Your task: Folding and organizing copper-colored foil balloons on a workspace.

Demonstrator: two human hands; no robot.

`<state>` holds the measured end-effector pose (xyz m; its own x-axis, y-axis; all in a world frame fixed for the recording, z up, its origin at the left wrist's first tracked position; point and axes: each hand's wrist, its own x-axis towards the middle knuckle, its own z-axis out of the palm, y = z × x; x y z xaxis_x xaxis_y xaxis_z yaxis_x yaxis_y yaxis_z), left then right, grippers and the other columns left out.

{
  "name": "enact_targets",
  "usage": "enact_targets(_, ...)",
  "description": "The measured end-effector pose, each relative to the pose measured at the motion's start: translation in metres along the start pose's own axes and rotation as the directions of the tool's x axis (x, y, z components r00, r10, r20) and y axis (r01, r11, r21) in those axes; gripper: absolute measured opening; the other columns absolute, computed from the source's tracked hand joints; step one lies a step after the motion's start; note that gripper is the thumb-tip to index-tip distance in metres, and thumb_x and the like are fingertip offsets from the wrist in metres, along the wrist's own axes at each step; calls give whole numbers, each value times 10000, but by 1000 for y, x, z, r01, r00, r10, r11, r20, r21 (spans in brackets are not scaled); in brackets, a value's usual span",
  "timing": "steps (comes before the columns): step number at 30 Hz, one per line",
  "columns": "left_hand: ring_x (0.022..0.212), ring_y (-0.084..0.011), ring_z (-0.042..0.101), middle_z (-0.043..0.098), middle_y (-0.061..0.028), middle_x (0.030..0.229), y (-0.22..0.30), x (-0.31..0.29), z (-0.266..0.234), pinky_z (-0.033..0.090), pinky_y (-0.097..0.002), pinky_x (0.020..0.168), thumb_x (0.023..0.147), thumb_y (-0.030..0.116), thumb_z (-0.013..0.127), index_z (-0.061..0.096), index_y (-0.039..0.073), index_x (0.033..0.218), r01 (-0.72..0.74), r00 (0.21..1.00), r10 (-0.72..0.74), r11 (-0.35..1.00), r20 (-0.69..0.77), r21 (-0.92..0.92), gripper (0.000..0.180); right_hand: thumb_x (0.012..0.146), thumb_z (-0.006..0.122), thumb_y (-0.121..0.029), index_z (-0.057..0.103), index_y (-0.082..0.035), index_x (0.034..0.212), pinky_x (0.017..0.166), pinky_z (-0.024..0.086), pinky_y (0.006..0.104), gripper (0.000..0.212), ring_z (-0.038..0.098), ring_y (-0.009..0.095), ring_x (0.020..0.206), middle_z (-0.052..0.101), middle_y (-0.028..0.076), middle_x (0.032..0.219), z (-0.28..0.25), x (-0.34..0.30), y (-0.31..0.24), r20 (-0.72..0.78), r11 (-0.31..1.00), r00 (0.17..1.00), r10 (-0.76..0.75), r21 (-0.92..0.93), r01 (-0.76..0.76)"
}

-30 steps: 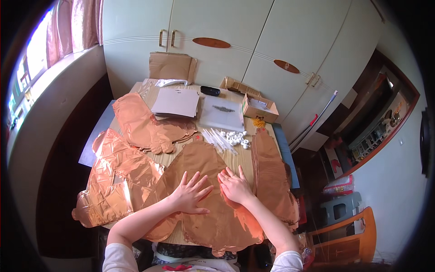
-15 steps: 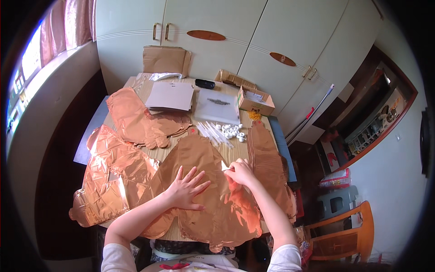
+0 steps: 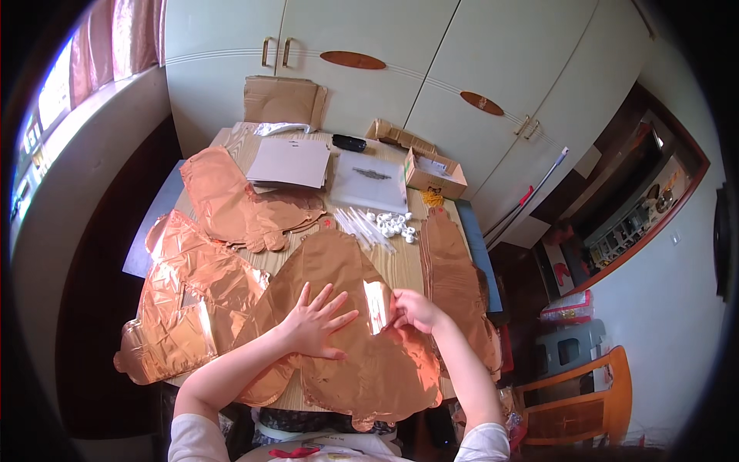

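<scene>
A flat copper-coloured foil balloon (image 3: 332,258) lies in front of me at the table's near side. My left hand (image 3: 319,319) rests on it palm down, fingers spread. At the balloon's right edge, my right hand (image 3: 414,311) is closed in a pinch on the foil, and a bright shiny fold shows beside the fingertips. More crinkled foil balloons (image 3: 181,304) lie to the left, partly under the middle one. A stack of flat foil balloons (image 3: 454,266) sits to the right, and another foil pile (image 3: 219,189) lies at the back left.
Clear thin tubes (image 3: 363,228) and small white plastic pieces (image 3: 394,225) lie behind the balloon. Further back are grey sheets (image 3: 289,162), a translucent pad (image 3: 369,189), a black tray (image 3: 349,142) and an open carton (image 3: 437,175). A wooden chair (image 3: 577,396) stands right of the table.
My right hand has slid toward me along the balloon's right edge, still pinching the foil, and the shiny fold has grown. My left hand has stayed in place.
</scene>
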<state>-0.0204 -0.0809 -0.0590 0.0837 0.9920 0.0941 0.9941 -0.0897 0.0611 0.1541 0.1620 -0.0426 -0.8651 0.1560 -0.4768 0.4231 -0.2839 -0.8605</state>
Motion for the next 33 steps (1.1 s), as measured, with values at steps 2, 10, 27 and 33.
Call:
enact_targets(2,1441,-458,195,272,-179,1563,0,1,-2,146,-719,1086,767,825,451,311,254,1521,-1,1000,1,1000,8,7,956,926,537,-93,649,-37,1139,758,556,335,248,672,207,863,683,100,1045,13,-9,9,-122,865,991,-47,-502,-20)
enact_targets(10,1428,-460,217,341,-185,1516,-2,0,6,159,-730,1072,760,812,481,427,204,1458,-22,994,18,999,-104,-33,927,868,671,-302,616,-140,1276,1031,350,434,442,455,235,1323,582,38,1345,19,2,34,194,122,763,-616,-934,336)
enact_targets(27,1428,-447,220,491,-179,1351,-1,2,-10,151,-752,1061,747,816,476,650,119,1199,-9,996,10,1000,84,-3,849,853,631,-558,485,-163,1429,1124,233,487,713,264,257,1458,408,8,1524,27,12,22,223,23,863,-454,-965,262)
enact_targets(33,1418,-456,231,508,-196,1306,-4,1,6,171,-750,1054,746,816,485,650,112,1185,-42,997,40,998,-66,-38,846,701,676,-707,284,-175,1532,1182,120,530,1062,108,322,1495,260,20,1596,23,25,2,208,-34,938,-276,-978,207)
